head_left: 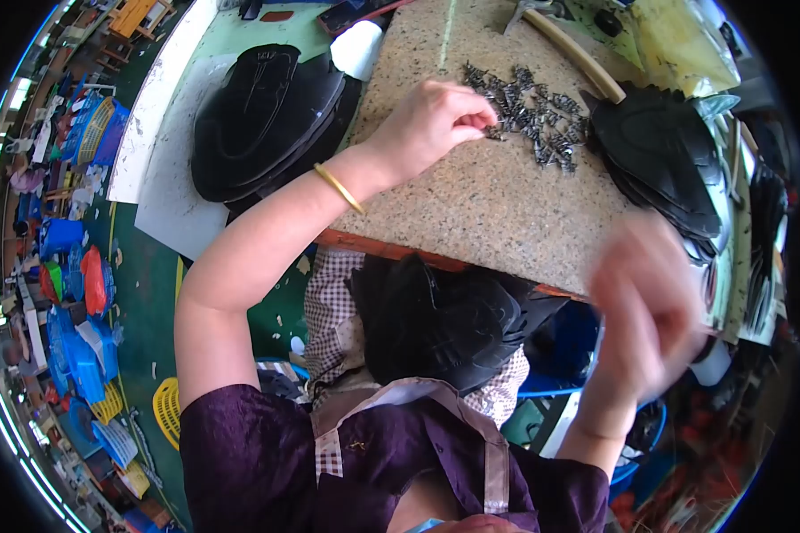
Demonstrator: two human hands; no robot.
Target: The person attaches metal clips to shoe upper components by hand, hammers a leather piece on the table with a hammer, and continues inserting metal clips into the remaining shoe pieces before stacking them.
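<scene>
My left hand (pixel 431 120), with a gold bangle on its wrist, reaches onto a speckled stone slab (pixel 480 209). Its fingertips are pinched on small dark metal tacks at the edge of a loose pile of tacks (pixel 538 115). My right hand (pixel 644 302) is raised off the slab's near right corner and is blurred by motion, so I cannot tell whether it holds anything. A bundle of black shoe pieces (pixel 444 324) lies in my lap under the slab's front edge.
A stack of black sole-shaped pieces (pixel 262 115) lies left of the slab, and another stack (pixel 658 151) sits at its right. A wooden handle (pixel 578 53) rests behind the tacks. A white roll (pixel 360 49) stands at the far left corner. Coloured plastic baskets (pixel 80 346) crowd the floor.
</scene>
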